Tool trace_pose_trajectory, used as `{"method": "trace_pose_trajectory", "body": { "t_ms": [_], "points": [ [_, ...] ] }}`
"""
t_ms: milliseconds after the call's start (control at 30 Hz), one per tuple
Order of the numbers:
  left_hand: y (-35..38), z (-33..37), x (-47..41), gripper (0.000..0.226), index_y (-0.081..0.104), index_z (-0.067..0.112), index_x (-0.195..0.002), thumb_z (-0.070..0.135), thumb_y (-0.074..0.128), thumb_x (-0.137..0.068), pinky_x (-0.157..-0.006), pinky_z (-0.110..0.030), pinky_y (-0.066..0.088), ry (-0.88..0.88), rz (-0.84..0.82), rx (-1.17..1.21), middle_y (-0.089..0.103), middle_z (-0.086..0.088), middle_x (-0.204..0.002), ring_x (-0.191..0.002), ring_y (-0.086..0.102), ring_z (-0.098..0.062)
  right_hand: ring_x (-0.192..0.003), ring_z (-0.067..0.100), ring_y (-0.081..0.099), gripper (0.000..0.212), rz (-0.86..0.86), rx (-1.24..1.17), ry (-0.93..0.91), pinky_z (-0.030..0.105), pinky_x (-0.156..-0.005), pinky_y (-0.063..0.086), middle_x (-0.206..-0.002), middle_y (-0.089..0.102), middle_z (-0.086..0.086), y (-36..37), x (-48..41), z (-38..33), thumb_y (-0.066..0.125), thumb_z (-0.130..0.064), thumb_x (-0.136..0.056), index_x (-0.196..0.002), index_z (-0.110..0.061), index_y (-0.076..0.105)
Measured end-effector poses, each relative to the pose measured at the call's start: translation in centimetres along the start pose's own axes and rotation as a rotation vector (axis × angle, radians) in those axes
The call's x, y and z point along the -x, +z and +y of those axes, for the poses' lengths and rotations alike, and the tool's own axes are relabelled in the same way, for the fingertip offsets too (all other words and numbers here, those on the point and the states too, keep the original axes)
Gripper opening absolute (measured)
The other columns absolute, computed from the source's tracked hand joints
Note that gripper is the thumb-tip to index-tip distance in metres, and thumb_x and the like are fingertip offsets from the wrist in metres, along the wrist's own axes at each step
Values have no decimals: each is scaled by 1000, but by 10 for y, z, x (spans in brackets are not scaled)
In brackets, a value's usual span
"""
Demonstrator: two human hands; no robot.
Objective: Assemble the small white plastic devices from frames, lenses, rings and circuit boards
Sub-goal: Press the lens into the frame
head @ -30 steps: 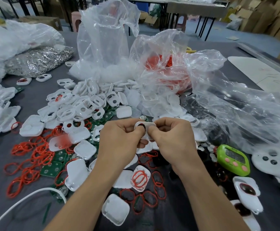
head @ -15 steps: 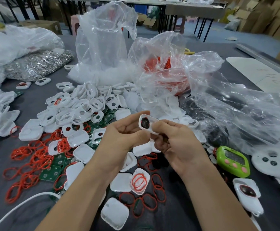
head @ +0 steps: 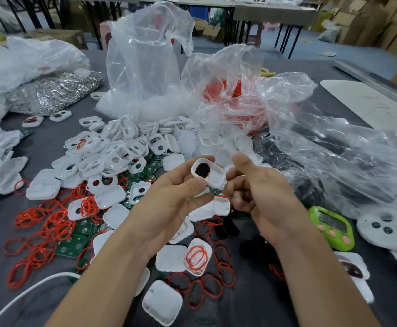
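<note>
My left hand (head: 174, 199) pinches a small white frame (head: 213, 178) between thumb and fingers, holding it tilted above the table. A dark round lens (head: 201, 171) sits in the frame's left opening. My right hand (head: 261, 194) is just right of the frame, thumb lifted off it and fingers loosely curled by its right end. On the table below lie a heap of white frames (head: 112, 152), loose red rings (head: 51, 223), green circuit boards (head: 72, 246) and white covers (head: 163, 300).
Clear plastic bags (head: 145, 67) stand behind the heap, one with red rings (head: 225, 90); another sprawls at right (head: 334, 149). A bag of shiny metal parts (head: 51, 90) lies far left. A green timer (head: 332, 227), a white handheld tool (head: 386, 232) and a white cable (head: 27, 293) border the workspace.
Both hands were pinching the frame low over the parts. The left hand has since lifted and turned it lens-side up, and the right thumb has come off it.
</note>
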State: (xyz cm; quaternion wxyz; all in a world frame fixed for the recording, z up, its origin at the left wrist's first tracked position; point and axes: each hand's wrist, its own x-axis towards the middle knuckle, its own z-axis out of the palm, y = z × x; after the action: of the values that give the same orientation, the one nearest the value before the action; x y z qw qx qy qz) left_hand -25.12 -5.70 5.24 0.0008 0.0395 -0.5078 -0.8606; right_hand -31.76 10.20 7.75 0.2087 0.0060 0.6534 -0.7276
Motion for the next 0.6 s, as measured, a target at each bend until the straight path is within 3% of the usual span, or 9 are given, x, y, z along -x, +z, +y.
{"method": "trace_pose_trajectory", "body": {
  "t_ms": [100,200,267,367,467,600],
  "points": [
    [-2,1,0,37,75,16,-122,15,65,-87,-87,-29,58,-55,-25,72,72,-6,-127,-115,68,-16,-40,12,48,35,225,78,-180,19,-41,40,-59,68,7,-18,-5,-3,68,-36,-98,-72,-13,68],
    [-5,1,1,41,72,12,-127,13,64,-87,-83,-31,59,-83,-40,151,71,-10,-127,-111,70,-20,-45,3,59,18,473,493,-383,18,-51,48,-66,72,-9,-38,-11,-2,69,-22,-93,-75,-22,73],
    [-6,1,0,40,73,14,-125,13,65,-86,-84,-33,60,-87,-50,177,70,-12,-127,-111,69,-23,-70,1,67,20,451,846,-377,23,-74,57,-86,75,-15,-42,-11,0,65,-15,-90,-94,-30,78],
    [-8,1,-1,41,73,19,-125,17,69,-83,-89,-35,60,-72,-54,192,69,-11,-127,-112,66,-24,-117,23,59,46,296,1138,-288,34,-108,45,-126,71,1,-38,-17,7,59,-6,-89,-123,-32,73],
    [-11,1,-2,39,70,17,-130,16,62,-92,-91,-35,59,-66,-38,197,70,-9,-126,-110,67,-21,-126,24,52,49,318,1205,-290,38,-113,40,-130,69,-1,-37,-20,9,62,-3,-86,-125,-30,72],
    [-11,1,-4,38,71,17,-129,17,55,-95,-88,-34,60,-68,-17,186,70,-11,-124,-102,70,-19,-122,23,56,50,429,1162,-294,31,-104,43,-132,64,1,-46,-22,10,67,0,-83,-127,-24,71]
  ]
}}
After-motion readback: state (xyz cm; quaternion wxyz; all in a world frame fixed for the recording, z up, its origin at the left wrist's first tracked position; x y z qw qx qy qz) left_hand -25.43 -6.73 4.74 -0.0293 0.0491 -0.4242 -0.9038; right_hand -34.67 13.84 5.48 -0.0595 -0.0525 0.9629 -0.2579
